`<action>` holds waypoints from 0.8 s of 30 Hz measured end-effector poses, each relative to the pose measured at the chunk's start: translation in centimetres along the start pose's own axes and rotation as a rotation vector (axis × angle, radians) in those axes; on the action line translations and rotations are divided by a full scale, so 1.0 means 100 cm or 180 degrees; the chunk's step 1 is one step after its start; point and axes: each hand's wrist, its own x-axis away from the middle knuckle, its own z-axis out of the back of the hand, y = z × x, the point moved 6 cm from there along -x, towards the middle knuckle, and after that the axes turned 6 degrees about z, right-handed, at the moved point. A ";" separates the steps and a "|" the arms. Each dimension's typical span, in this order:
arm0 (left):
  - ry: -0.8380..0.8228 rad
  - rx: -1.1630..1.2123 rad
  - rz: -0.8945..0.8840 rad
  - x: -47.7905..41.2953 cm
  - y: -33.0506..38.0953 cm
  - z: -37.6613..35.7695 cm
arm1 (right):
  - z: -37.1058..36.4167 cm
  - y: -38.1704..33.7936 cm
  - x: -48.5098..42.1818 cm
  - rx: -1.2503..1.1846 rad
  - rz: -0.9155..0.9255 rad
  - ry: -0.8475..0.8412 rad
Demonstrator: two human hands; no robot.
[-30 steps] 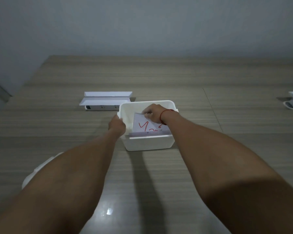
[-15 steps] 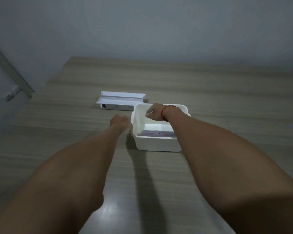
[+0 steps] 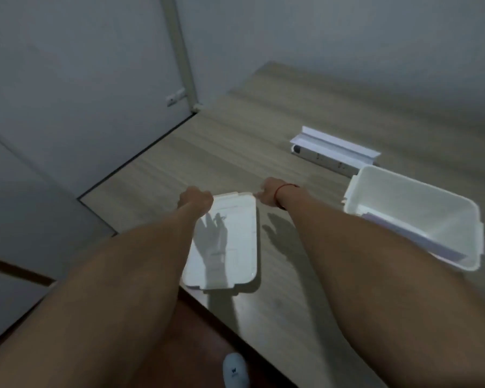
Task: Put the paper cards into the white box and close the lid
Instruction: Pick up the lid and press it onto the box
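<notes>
The flat white lid (image 3: pixel 230 247) lies on the near left corner of the wooden table (image 3: pixel 263 130), its near end over the edge. My left hand (image 3: pixel 195 201) is at the lid's far left corner and my right hand (image 3: pixel 269 193) at its far right corner. Their fingers point away from me, and a shadow with spread fingers falls on the lid. The open white box (image 3: pixel 403 183) stands to the right, apart from both hands. The paper cards (image 3: pixel 398 233) lie stacked inside it.
A long white carton (image 3: pixel 333 152) with its flap open lies behind the box. The table's left edge runs close to a grey wall and door frame (image 3: pixel 179 51). Below the near edge I see brown floor and a white shoe (image 3: pixel 235 371).
Both hands left the box and moved left to the lid. My view swung left, so the box now sits at the right. The cards stay in the box.
</notes>
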 end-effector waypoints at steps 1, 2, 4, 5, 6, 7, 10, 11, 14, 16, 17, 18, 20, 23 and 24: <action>-0.0046 0.0009 0.0158 -0.002 -0.021 -0.007 | -0.019 -0.001 -0.005 -0.0036 -0.0073 -0.0040; -0.0129 0.0010 0.0275 -0.003 -0.032 -0.014 | -0.031 0.001 -0.007 -0.0070 -0.0139 -0.0067; -0.0370 0.0094 0.0568 -0.005 -0.062 -0.037 | -0.067 0.002 -0.014 -0.0115 -0.0183 -0.0290; -0.0459 0.0193 0.0678 -0.006 -0.073 -0.047 | -0.081 0.002 -0.015 -0.0146 -0.0194 -0.0387; -0.0533 0.0259 0.0760 -0.004 -0.082 -0.055 | -0.092 0.003 -0.017 -0.0195 -0.0209 -0.0448; -0.0597 0.0363 0.0849 -0.006 -0.088 -0.062 | -0.101 0.004 -0.021 -0.0341 -0.0258 -0.0446; -0.0782 0.0847 0.1056 -0.021 -0.101 -0.082 | -0.102 0.011 -0.023 -0.0853 -0.0424 -0.0294; -0.0784 0.0962 0.1056 -0.027 -0.099 -0.082 | -0.096 0.013 -0.021 -0.0940 -0.0458 -0.0251; -0.0633 0.1535 0.1065 -0.016 -0.065 -0.051 | -0.055 0.018 -0.022 -0.1624 -0.0568 0.0338; -0.0513 0.2147 0.0898 0.005 -0.022 -0.012 | -0.012 0.014 -0.020 -0.2176 -0.0535 0.0906; -0.0464 0.2487 0.0772 0.016 0.001 0.008 | 0.013 0.007 -0.015 -0.2456 -0.0431 0.1133; -0.0403 0.2860 0.0643 0.020 0.021 0.029 | 0.040 -0.001 -0.009 -0.2758 -0.0294 0.1331; -0.0390 0.3585 0.0393 0.025 0.054 0.063 | 0.089 -0.017 0.005 -0.3498 -0.0044 0.1652; -0.0981 0.4450 0.0013 0.032 0.099 0.089 | 0.138 -0.031 0.018 -0.4944 0.0155 0.1892; -0.1085 0.4554 -0.0072 0.038 0.109 0.097 | 0.148 -0.029 0.019 -0.5307 0.0254 0.1987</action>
